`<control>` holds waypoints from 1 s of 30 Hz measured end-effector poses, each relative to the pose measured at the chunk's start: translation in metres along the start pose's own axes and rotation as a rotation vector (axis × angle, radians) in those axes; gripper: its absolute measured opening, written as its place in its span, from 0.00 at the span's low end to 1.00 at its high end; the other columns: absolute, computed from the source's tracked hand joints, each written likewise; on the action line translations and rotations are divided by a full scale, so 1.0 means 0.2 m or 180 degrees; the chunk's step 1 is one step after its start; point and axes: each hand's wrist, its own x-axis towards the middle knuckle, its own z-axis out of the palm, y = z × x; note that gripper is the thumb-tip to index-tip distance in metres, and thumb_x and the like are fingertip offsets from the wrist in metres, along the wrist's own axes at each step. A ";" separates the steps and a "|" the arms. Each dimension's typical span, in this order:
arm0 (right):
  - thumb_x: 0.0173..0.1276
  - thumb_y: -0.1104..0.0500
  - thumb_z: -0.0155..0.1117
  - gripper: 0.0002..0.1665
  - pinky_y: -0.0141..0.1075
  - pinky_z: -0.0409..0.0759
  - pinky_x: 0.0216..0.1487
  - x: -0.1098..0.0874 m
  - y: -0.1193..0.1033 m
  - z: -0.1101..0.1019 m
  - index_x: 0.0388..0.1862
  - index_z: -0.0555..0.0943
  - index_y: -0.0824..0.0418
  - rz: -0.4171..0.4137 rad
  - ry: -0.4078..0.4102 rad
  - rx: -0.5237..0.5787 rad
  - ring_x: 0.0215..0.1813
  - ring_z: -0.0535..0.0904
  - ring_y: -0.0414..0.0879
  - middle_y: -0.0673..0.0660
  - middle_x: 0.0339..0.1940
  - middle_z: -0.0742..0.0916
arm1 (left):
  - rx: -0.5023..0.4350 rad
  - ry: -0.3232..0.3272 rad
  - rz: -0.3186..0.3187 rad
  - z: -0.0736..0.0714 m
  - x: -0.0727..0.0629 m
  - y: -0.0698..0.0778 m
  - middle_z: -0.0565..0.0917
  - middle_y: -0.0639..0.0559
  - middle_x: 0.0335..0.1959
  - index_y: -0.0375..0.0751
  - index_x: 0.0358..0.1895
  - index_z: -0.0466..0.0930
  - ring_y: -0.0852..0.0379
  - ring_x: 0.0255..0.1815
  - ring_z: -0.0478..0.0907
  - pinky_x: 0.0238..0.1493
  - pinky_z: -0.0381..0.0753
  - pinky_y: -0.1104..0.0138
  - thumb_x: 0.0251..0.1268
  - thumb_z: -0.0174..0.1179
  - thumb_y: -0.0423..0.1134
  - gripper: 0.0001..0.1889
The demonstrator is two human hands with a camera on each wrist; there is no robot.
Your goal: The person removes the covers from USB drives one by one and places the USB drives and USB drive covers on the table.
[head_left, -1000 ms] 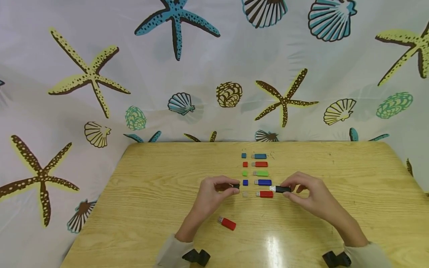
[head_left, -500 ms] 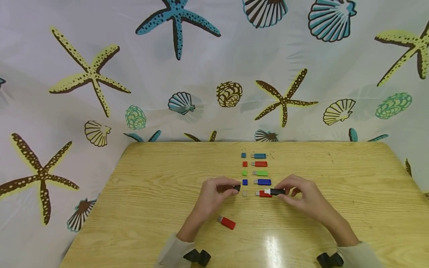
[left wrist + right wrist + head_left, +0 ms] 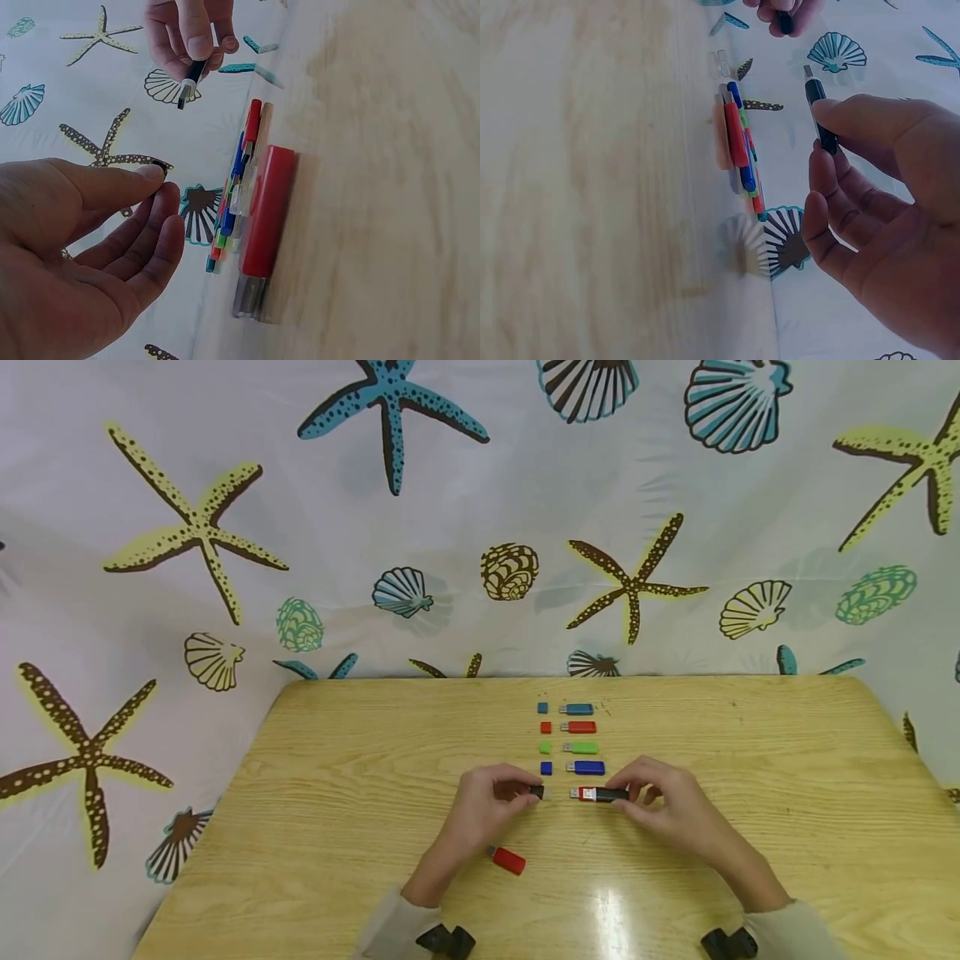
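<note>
In the head view my left hand [image 3: 483,810] pinches a small black cap [image 3: 537,792] between thumb and fingertips. Opposite it, my right hand [image 3: 667,797] grips a black USB flash drive [image 3: 822,112] by its body, its metal plug pointing left towards the cap. Both are held up off the table, with a gap between cap and plug. Below the black drive lies an uncapped red USB flash drive [image 3: 576,793], partly covered in the head view. A clear cap [image 3: 237,199] lies near the left fingertips, mostly hidden from above. Closer to me rests another red flash drive [image 3: 270,210].
Behind the hands, uncapped flash drives form a column: teal [image 3: 579,709], red [image 3: 581,727], green [image 3: 583,747] and dark blue [image 3: 588,767]. A matching cap lies left of each, such as the dark blue cap [image 3: 546,768]. A patterned cloth [image 3: 450,527] hangs behind the wooden table [image 3: 360,735].
My right hand has moved left with the black flash drive, now over the red one. My left hand has shifted slightly right and nearer with the black cap, narrowing the gap.
</note>
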 end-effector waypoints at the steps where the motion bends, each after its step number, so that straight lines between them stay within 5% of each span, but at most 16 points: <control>1: 0.62 0.72 0.75 0.14 0.35 0.84 0.33 0.00 0.00 0.00 0.43 0.88 0.57 0.0027 -0.0015 -0.0001 0.36 0.80 0.39 0.50 0.40 0.87 | 0.0048 -0.0007 0.0013 0.01 0.00 0.00 0.90 0.46 0.41 0.34 0.45 0.90 0.54 0.40 0.87 0.42 0.86 0.67 0.64 0.70 0.26 0.08; 22: 0.64 0.68 0.75 0.10 0.35 0.83 0.34 -0.01 0.01 0.06 0.43 0.87 0.58 0.0179 -0.0245 0.0030 0.36 0.80 0.39 0.50 0.39 0.87 | 0.0293 -0.0167 -0.0200 0.05 -0.01 -0.02 0.89 0.52 0.38 0.39 0.42 0.91 0.61 0.34 0.84 0.37 0.84 0.70 0.61 0.72 0.27 0.07; 30: 0.66 0.66 0.75 0.10 0.35 0.83 0.35 -0.02 0.01 0.05 0.44 0.87 0.58 0.0242 -0.0327 0.0012 0.36 0.80 0.40 0.51 0.40 0.87 | 0.0347 -0.0159 -0.0117 0.06 -0.01 -0.05 0.89 0.52 0.34 0.39 0.39 0.91 0.61 0.31 0.83 0.34 0.83 0.70 0.60 0.73 0.27 0.07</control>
